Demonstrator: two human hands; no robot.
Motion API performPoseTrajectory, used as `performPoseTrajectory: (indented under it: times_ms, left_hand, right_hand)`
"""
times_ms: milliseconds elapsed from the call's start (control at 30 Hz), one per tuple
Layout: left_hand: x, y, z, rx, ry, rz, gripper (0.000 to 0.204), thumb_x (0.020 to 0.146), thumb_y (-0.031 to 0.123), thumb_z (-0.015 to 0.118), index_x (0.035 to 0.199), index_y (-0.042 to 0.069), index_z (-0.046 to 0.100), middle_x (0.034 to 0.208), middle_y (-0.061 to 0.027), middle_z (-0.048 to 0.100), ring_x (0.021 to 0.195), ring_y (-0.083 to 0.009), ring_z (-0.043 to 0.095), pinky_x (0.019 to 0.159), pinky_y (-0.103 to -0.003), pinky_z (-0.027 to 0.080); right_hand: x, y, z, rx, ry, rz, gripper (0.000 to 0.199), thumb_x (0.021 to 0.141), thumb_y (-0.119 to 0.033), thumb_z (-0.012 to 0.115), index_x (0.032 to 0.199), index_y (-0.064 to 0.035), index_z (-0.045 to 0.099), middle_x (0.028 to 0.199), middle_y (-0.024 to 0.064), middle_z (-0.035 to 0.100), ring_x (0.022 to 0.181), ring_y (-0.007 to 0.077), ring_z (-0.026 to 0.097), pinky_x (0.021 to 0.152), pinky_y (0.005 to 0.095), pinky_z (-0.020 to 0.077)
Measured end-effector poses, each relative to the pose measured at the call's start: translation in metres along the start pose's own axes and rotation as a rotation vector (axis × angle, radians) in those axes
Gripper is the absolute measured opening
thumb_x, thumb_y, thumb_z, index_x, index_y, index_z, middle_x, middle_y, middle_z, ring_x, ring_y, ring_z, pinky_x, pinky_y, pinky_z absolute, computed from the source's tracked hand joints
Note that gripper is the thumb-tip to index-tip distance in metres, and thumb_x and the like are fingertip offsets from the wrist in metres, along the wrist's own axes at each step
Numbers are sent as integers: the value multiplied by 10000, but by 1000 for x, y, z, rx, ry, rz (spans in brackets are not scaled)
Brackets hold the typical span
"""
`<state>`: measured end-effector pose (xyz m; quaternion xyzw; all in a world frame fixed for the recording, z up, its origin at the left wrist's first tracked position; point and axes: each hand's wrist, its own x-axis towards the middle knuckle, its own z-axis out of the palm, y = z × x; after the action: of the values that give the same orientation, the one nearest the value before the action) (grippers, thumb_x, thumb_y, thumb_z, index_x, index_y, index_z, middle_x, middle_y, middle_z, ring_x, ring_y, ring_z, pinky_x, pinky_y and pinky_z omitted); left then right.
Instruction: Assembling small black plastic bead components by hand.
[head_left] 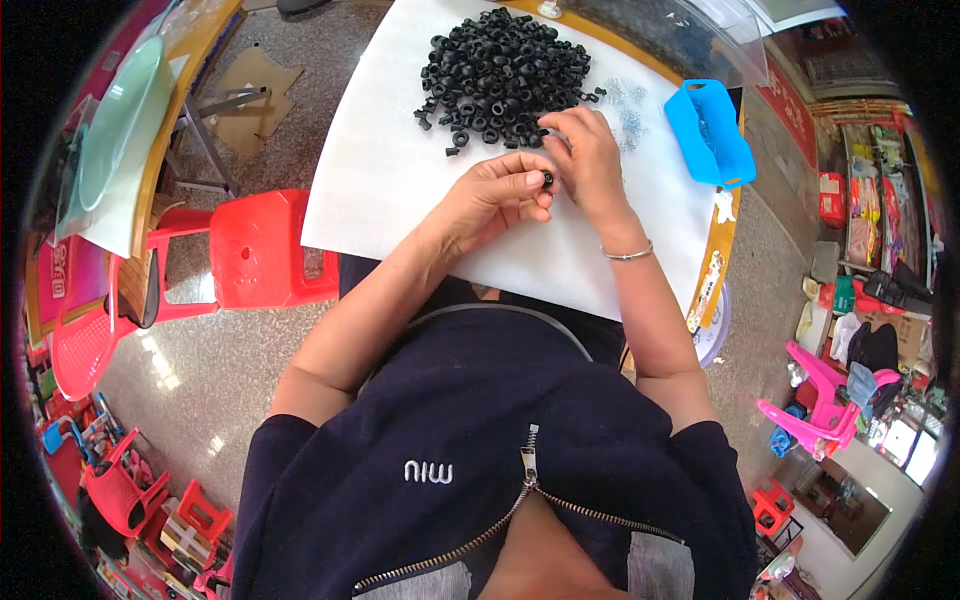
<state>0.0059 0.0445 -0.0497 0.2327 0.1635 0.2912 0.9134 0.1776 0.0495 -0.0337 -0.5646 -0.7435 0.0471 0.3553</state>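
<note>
My left hand [490, 200] is closed, pinching a small black ring-shaped part [548, 179] between thumb and fingertips above the white tabletop [400, 120]. My right hand [590, 165], with a silver bangle on its wrist, hovers just beside it. Its fingers are bent and look apart, the fingertips near the close edge of a heap of small black hollow parts [505, 75]; nothing shows between them. To the right of the heap lies a scatter of tiny grey-blue pieces [630, 110], partly behind my right hand.
A blue plastic basket [710, 135] stands at the table's right edge. On the left are a red stool [260, 250] and a pale green basin [125, 125] on another table. A pink stool [825, 400] stands on the floor at right. A clear panel [700, 30] borders the table's far side.
</note>
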Motion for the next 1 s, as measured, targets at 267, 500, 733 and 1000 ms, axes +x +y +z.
performPoseTrajectory:
  times_ms: [267, 500, 733, 1000]
  left_hand:
    - [0, 2, 2, 26, -8, -5, 217, 883, 171, 609, 1046, 34, 564, 925, -68, 598, 776, -119, 601, 699, -255, 523]
    - [1, 1, 1, 4, -9, 20, 218, 887, 166, 603, 1047, 23, 563, 947, -70, 597, 779, -117, 599, 706, -245, 516]
    - [1, -1, 3, -23, 37, 69, 227, 892, 176, 601, 1065, 34, 569, 927, -60, 594, 741, -103, 576, 671, -229, 502]
    - [-2, 1, 0, -50, -6, 35, 199, 886, 154, 615, 1038, 31, 582, 869, -57, 618, 681, -107, 598, 639, -225, 508]
  right_hand:
    - [1, 2, 0, -69, -20, -153, 188, 689, 21, 612, 854, -68, 594, 868, 66, 580, 807, 273, 536, 706, 370, 422]
    - [-12, -9, -14, 106, 24, 100, 185, 786, -23, 600, 964, -36, 647, 841, 82, 604, 789, 215, 573, 728, 318, 452]
    - [-28, -42, -44, 990, -43, 685, 193, 833, -36, 613, 1017, 13, 646, 855, 30, 638, 773, 78, 551, 713, 215, 450]
    - [-31, -56, -41, 945, 6, 609, 164, 815, -20, 630, 974, 10, 656, 878, 33, 647, 783, 86, 570, 721, 227, 469]
